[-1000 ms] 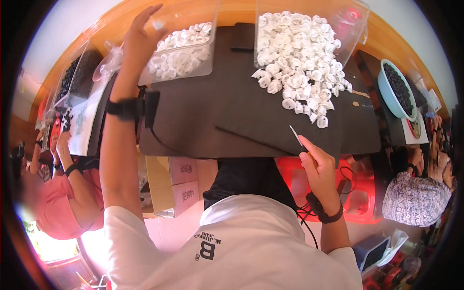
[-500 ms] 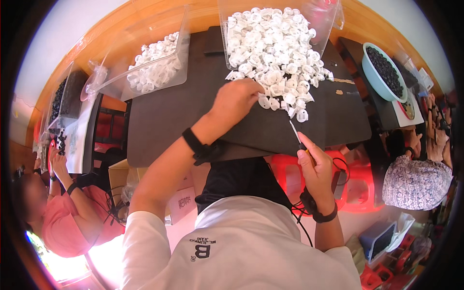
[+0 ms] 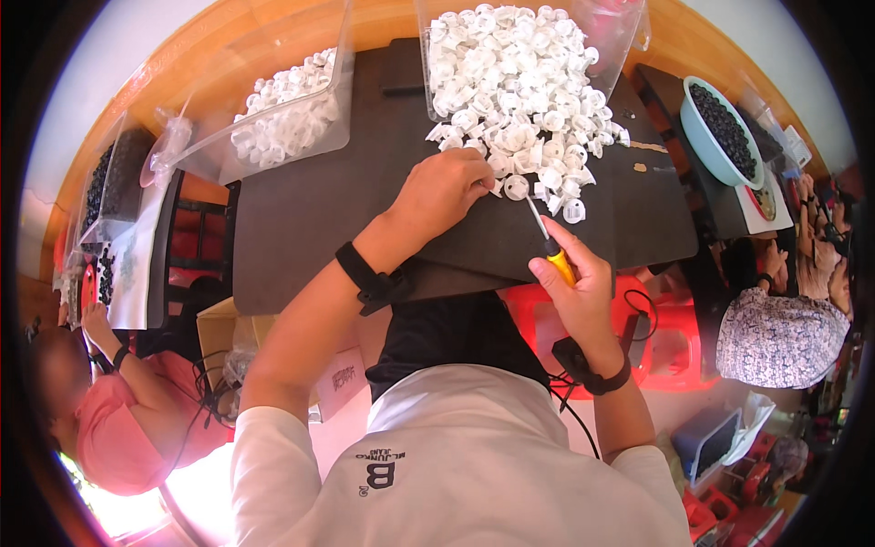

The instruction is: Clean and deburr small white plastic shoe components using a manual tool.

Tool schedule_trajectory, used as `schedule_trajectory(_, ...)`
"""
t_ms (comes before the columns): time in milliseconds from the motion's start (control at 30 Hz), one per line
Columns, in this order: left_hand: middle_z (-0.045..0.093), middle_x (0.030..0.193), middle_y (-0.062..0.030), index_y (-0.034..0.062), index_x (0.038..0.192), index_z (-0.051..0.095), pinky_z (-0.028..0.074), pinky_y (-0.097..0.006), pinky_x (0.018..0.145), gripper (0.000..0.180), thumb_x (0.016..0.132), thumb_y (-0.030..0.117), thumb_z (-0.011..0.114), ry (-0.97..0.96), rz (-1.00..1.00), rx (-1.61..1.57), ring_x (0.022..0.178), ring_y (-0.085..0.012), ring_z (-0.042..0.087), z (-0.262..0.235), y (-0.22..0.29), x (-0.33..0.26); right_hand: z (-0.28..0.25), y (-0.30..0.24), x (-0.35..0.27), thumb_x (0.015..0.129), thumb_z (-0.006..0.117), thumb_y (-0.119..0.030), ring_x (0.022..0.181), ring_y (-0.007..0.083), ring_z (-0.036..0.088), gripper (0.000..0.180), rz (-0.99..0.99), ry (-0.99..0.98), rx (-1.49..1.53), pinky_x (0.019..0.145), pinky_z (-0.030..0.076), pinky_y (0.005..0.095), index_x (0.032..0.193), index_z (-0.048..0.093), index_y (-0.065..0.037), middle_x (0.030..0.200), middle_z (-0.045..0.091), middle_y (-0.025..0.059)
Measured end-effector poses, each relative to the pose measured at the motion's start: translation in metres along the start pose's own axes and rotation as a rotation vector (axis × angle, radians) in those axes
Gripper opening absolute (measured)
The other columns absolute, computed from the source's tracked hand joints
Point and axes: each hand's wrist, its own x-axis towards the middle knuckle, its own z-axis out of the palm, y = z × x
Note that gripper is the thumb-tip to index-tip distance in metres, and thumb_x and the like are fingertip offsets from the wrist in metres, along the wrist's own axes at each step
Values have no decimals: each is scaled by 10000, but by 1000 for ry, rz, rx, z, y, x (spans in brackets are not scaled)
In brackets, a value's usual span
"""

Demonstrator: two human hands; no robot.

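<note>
A heap of small white plastic parts (image 3: 515, 77) spills from a clear bin (image 3: 622, 64) lying at the far side of the dark table (image 3: 365, 173). At the heap's near left edge is my left hand (image 3: 445, 190), its fingers closed and bent down. Whatever they pinch is hidden behind the knuckles. My right hand (image 3: 588, 283) is wrapped round a screwdriver (image 3: 561, 263) with a yellow and black handle. The metal shaft points away from me, its tip beside a round white part (image 3: 516, 188) near my left fingertips.
Another clear bin (image 3: 339, 123) with white parts stands left. A light blue basin (image 3: 697, 137) of small black pieces sits on the right-hand table. A person in a pink top (image 3: 141, 410) works at far left; another in a patterned top (image 3: 782, 337) sits right. Red stools (image 3: 670, 342) stand below.
My right hand has moved left and turned the screwdriver, bringing its tip to the white parts near my left fingers. The left hand has stayed at nearly the same place.
</note>
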Motion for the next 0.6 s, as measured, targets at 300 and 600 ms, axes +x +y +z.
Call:
schedule_trajectory(300,688,862,-53,-4,952,659,522,-250,717,126,868,80,699,-91,-533,-841,807,-98,642,-21,23,-26,8,-11,21,808,724,-6,835,85,557,509,4,39,115,744,471,220,1298,588,-35,966,618,63)
schedule_trajectory(600,675,958,-40,-15,1054,631,519,-245,785,182,897,66,676,-35,-577,-1119,884,-97,636,-12,48,-63,24,-16,21,834,708,10,699,27,502,496,104,-49,252,642,440,180,1311,575,-25,850,616,-2)
